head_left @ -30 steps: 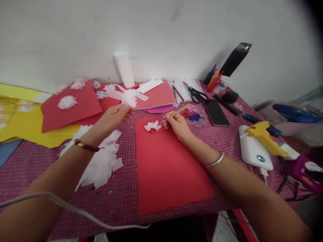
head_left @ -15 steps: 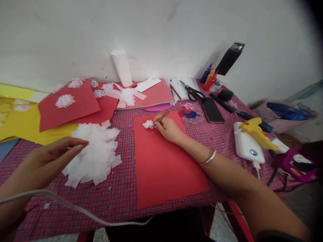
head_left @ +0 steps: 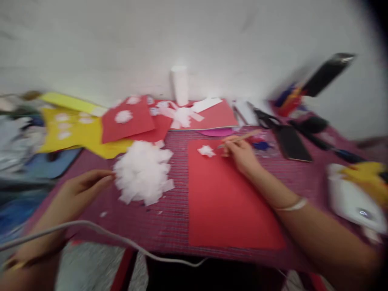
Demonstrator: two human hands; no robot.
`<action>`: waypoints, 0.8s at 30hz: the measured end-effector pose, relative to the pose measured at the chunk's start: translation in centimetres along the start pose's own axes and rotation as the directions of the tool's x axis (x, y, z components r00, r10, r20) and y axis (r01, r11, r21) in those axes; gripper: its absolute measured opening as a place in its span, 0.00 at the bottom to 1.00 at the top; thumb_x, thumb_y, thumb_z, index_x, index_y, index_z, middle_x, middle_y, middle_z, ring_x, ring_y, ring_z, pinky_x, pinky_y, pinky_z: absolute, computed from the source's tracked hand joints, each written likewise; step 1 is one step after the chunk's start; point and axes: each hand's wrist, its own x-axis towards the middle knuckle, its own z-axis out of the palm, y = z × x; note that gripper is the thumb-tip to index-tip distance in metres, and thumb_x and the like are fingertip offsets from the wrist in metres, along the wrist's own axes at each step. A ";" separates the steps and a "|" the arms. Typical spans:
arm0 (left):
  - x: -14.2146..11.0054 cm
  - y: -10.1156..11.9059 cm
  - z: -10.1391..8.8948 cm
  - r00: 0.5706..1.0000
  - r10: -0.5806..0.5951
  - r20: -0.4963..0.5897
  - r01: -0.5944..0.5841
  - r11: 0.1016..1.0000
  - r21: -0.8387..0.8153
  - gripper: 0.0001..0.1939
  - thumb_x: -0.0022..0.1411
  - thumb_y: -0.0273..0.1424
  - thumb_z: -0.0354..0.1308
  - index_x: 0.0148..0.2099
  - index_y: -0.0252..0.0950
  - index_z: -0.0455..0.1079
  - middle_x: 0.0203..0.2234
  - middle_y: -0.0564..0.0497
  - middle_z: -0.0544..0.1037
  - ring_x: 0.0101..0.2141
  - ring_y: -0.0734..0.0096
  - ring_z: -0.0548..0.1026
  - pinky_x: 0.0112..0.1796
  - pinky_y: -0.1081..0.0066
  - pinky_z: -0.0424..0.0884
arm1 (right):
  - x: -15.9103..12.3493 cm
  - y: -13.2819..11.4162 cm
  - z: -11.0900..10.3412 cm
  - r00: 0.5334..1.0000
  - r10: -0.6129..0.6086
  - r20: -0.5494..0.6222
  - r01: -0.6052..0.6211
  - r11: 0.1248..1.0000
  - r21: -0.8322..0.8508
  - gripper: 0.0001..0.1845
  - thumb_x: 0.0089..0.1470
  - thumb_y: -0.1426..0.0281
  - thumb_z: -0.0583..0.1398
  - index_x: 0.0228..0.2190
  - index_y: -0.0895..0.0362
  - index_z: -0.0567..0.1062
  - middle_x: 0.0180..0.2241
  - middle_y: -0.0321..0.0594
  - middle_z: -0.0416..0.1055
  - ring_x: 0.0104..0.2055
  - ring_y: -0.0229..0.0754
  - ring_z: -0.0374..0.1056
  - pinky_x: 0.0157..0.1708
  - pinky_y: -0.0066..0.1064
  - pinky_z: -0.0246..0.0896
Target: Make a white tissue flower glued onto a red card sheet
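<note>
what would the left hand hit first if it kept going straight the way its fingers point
The left hand would likely meet the pile of white paper pieces first; blur hides whether its fingertips already touch.

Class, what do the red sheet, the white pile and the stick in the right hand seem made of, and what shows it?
Red sheet: likely card or paper, matte; flat, straight edges, no shine.
White pile: probably thin paper or tissue, matte; overlapping pieces, some with squared ends.
Stick: perhaps wood, from its tan colour; blur hides the finish.
</note>
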 end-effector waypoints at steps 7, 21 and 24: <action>0.3 1.8 -0.1 0.996 -0.047 -0.072 0.038 0.991 -0.125 0.11 0.59 0.41 0.59 0.39 0.40 0.76 0.33 0.52 0.82 0.33 0.65 0.78 0.36 0.67 0.74 | 0.4 -0.3 -1.1 0.993 0.116 -0.009 -0.115 0.990 0.078 0.04 0.52 0.69 0.62 0.27 0.54 0.77 0.20 0.36 0.65 0.21 0.36 0.61 0.30 0.34 0.63; 1.8 -0.4 2.9 0.975 0.180 -0.132 -0.147 0.963 0.228 0.09 0.60 0.35 0.55 0.39 0.38 0.75 0.36 0.45 0.80 0.38 0.58 0.76 0.42 0.60 0.70 | 0.5 0.2 -1.4 0.995 0.095 -0.035 -0.096 0.995 -0.035 0.05 0.50 0.63 0.66 0.26 0.50 0.79 0.22 0.40 0.63 0.25 0.41 0.60 0.34 0.42 0.60; 2.0 -0.3 2.7 0.977 0.045 -0.207 -0.033 0.998 0.062 0.09 0.60 0.36 0.55 0.33 0.39 0.73 0.28 0.50 0.78 0.31 0.64 0.75 0.35 0.66 0.69 | 0.5 0.2 -1.4 0.996 0.089 -0.032 -0.089 0.996 -0.002 0.05 0.51 0.65 0.66 0.27 0.53 0.79 0.22 0.41 0.63 0.24 0.40 0.60 0.33 0.40 0.60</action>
